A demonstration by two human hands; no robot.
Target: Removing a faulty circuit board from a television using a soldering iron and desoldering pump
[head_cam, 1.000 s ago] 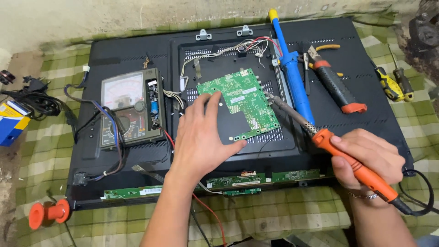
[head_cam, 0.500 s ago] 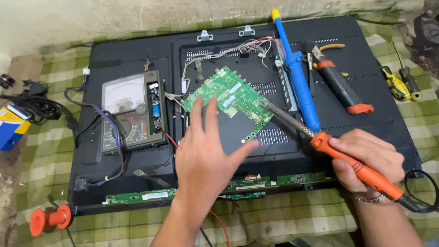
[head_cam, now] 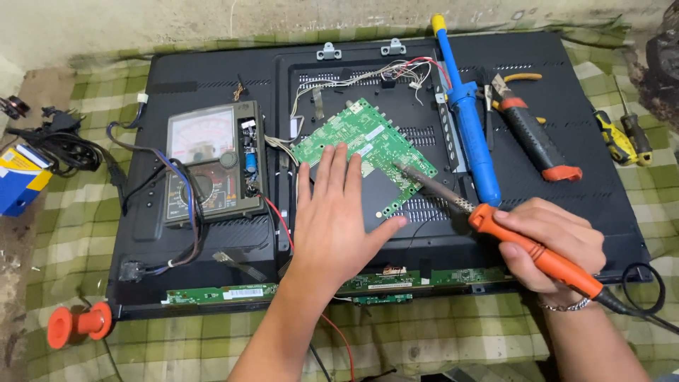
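Keep the left hand [head_cam: 336, 212] flat, fingers spread open, pressing the green circuit board [head_cam: 364, 152] steady against the black panel back [head_cam: 566, 106]. The right hand [head_cam: 548, 240], closed around the orange soldering iron [head_cam: 495, 223], should bring its tip squarely onto the board's right edge, just beside the left fingertips.

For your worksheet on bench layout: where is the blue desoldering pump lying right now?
The blue desoldering pump lies on the black TV back panel, right of the green circuit board, left of the red-handled pliers.

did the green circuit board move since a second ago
Yes: the green circuit board has turned and shifted up-left, toward the multimeter, under the left hand.
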